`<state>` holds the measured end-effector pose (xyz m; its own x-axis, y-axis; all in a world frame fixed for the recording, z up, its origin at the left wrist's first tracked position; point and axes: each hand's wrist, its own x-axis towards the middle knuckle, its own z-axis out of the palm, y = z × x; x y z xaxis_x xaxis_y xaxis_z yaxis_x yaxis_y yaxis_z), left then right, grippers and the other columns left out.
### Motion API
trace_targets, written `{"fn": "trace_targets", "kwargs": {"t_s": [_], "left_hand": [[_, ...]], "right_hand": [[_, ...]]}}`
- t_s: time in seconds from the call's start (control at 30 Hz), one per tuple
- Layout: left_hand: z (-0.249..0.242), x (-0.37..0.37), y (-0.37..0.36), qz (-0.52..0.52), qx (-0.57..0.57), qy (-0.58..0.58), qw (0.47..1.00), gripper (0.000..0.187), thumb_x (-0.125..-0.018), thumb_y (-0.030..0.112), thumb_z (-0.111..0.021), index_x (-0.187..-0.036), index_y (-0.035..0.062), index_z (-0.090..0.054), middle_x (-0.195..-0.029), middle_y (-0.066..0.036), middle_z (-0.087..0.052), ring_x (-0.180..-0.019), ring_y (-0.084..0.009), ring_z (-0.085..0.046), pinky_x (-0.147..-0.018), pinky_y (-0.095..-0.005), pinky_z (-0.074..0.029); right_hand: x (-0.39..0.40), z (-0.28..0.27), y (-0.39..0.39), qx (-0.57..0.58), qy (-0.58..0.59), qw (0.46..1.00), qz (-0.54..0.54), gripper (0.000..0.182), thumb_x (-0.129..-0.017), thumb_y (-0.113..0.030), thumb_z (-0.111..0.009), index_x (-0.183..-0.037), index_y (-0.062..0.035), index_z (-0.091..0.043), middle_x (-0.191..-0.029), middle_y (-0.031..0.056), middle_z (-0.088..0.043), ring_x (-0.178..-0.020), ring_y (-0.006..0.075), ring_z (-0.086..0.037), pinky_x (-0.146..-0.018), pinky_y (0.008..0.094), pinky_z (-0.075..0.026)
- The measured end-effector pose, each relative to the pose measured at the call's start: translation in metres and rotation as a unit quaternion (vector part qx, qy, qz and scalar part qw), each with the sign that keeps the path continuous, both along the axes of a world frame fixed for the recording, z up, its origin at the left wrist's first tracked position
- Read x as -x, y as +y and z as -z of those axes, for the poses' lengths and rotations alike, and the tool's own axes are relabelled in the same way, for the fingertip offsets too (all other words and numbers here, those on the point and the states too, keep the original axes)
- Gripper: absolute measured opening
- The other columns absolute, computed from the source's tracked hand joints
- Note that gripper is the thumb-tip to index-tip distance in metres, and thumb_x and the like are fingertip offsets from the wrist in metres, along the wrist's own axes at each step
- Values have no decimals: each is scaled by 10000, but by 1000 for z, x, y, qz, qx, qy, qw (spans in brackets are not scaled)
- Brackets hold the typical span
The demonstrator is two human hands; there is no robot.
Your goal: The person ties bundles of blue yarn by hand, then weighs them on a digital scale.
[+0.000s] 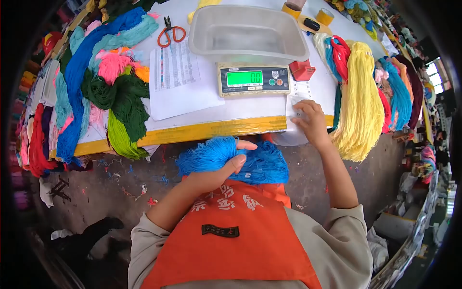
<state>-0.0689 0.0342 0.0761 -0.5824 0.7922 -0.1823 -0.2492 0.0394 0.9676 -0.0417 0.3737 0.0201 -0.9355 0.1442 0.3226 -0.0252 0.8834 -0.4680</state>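
Note:
My left hand [224,168] is closed around a skein of bright blue yarn [207,153], with more blue yarn hanging below the table's front edge. Over the strip of small white labels [301,89], my right hand [312,123] has its fingers curved and apart, the tips at the paper. The strip runs down beside a digital scale [253,79] whose green display reads 0.0. On the scale rests a translucent plastic tub [248,33]. A red block-shaped object [302,70] sits at the scale's right side.
Red-handled snips [171,32] and a printed sheet [180,82] lie left of the scale. Coloured skeins are heaped at left, including dark green yarn [127,103]. Yellow yarn [357,101] hangs over the right edge. Tape rolls [325,17] stand at the back.

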Motion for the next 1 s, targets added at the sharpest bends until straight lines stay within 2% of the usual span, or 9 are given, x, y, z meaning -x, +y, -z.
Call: {"fn": "trace_targets", "kwargs": {"t_s": [0.1,0.23,0.33,0.4,0.53,0.63,0.7,0.93,1.0], "left_hand": [[3,1,3,11,8,8,1000,297,-1037,151,-507,-1312,69,-585,-828,12,-526,-757,-67,-488,-699,-237,-459],[4,0,8,15,14,17,1000,292,-1040,154,-503,-1305,63,-585,-829,13,-525,-756,-66,-485,-696,-238,-458],[8,-3,11,3,-6,-17,1000,290,-1041,162,-506,-1298,54,-587,-816,16,-521,-740,-64,-479,-677,-236,-446],[8,-4,11,5,0,-20,1000,283,-1039,162,-511,-1285,48,-593,-810,18,-520,-732,-62,-477,-680,-232,-449],[12,-6,14,8,-2,-7,1000,277,-1036,160,-514,-1275,45,-595,-808,20,-520,-730,-61,-478,-683,-231,-454],[13,-8,13,3,5,-26,1000,271,-1034,161,-517,-1266,47,-599,-804,18,-523,-729,-62,-482,-684,-234,-458],[12,-9,13,1,11,-4,1000,270,-1032,163,-522,-1263,48,-601,-803,16,-528,-727,-63,-486,-680,-237,-460],[13,-9,13,-5,4,6,1000,258,-1033,164,-520,-1249,52,-605,-803,12,-532,-730,-63,-492,-682,-236,-461],[15,-8,14,-6,19,-42,999,257,-1033,167,-522,-1253,59,-602,-809,9,-538,-740,-63,-499,-686,-237,-463]], "right_hand": [[4,-1,3,-12,-7,1000,-23,281,-734,-30,-774,-992,-48,-664,-987,104,-645,-956,296,-599,-858,375,-476],[4,2,3,5,2,1000,-28,261,-733,-33,-774,-967,-46,-659,-971,103,-640,-937,292,-595,-837,375,-474],[1,3,-7,20,-3,1000,-14,244,-737,-46,-777,-944,-37,-649,-957,108,-631,-917,295,-594,-811,377,-477],[-1,-2,-16,8,-18,1000,-13,208,-764,-144,-781,-925,-87,-662,-990,71,-637,-962,291,-595,-828,416,-436],[8,5,-17,13,-28,999,25,209,-770,-148,-782,-926,-83,-660,-986,72,-627,-970,292,-593,-839,425,-428],[13,9,-17,36,-33,998,45,195,-781,-150,-778,-919,-68,-666,-963,84,-642,-936,284,-625,-818,411,-465],[14,10,-16,147,-63,985,63,185,-793,-161,-769,-911,-53,-675,-929,100,-664,-864,254,-661,-770,371,-510],[19,6,-10,147,-113,979,86,162,-811,-160,-754,-897,-39,-689,-878,106,-686,-769,206,-665,-724,318,-527],[20,3,-6,199,-167,961,93,167,-835,-176,-746,-916,-38,-696,-865,93,-698,-764,198,-661,-730,319,-527]]}}
